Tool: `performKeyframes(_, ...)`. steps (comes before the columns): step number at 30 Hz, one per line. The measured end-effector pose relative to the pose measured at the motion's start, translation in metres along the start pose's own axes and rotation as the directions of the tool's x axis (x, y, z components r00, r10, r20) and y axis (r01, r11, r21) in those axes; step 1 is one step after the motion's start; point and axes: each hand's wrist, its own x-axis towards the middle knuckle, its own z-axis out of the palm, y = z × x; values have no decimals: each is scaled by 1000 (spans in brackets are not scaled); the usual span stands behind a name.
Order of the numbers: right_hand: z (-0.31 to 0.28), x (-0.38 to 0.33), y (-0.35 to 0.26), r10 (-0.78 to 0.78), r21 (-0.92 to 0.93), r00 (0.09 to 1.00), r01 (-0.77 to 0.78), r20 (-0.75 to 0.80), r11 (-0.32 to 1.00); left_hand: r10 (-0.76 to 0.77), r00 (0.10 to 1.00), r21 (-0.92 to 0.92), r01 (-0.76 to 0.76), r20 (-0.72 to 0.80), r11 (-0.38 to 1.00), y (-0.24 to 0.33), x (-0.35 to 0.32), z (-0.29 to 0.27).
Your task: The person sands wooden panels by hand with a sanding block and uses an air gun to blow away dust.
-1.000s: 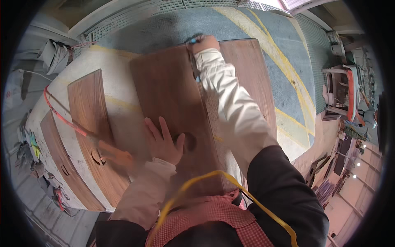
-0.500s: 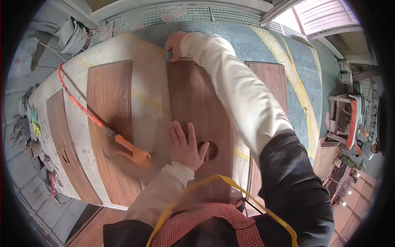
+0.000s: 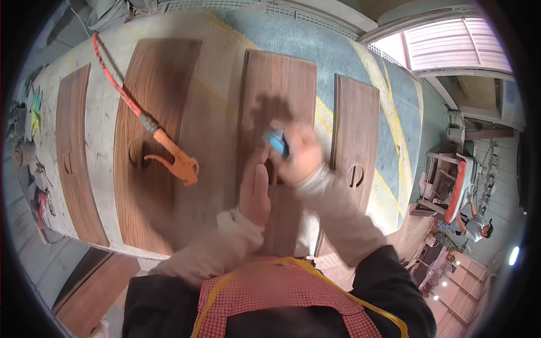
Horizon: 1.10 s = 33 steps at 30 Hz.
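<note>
A brown wood-grain panel (image 3: 276, 96) lies lengthwise on the workbench in front of me. My left hand (image 3: 255, 194) rests flat on its near part, fingers together. My right hand (image 3: 298, 152), blurred by motion, holds a small blue object (image 3: 276, 141) just above the panel's middle, close to a round cut-out. Both forearms are in pale sleeves.
An orange air blow gun (image 3: 177, 160) with a red hose (image 3: 115, 84) lies on a second panel (image 3: 152, 112) to the left. Further panels lie at the far left (image 3: 73, 158) and right (image 3: 358, 129). A person (image 3: 470, 228) and stacked furniture stand at the lower right.
My right hand has pulled back from the panel's far end to its middle, still holding the blue object. My left hand stays flat on the panel. My view has shifted right.
</note>
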Motion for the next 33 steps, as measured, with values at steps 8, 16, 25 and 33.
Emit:
performKeyframes(8, 16, -52, -17, 416, 371, 908, -366, -61, 853, -237, 883, 121, 309, -406, 944, 11, 39, -41)
performKeyframes(16, 47, -74, 31, 233, -340, 972, -217, 9, 915, -179, 910, 423, 340, -375, 840, -28, 119, -57)
performKeyframes(25, 46, -74, 25, 238, -337, 971, -214, 30, 917, -183, 910, 626, 392, -373, 675, 13, 254, -48)
performKeyframes(33, 62, -78, 44, 172, -422, 982, -188, -75, 887, -51, 972, 707, 201, -228, 678, -48, -2, -72)
